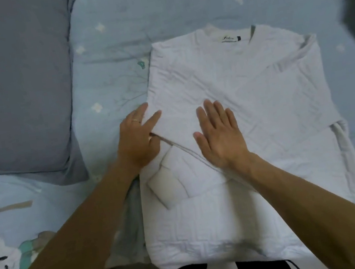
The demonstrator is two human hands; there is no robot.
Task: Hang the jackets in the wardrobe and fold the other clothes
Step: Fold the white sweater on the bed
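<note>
The white sweater (237,107) lies flat on the bed (110,29). The right hand (220,134) presses it, fingers straight, slightly apart. The left hand (138,140) holds the folded edge, fingers straight above, thumb hidden.

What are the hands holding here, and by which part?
The left hand pinches the white textured sweater at its folded sleeve's edge; the right hand only presses flat.
</note>
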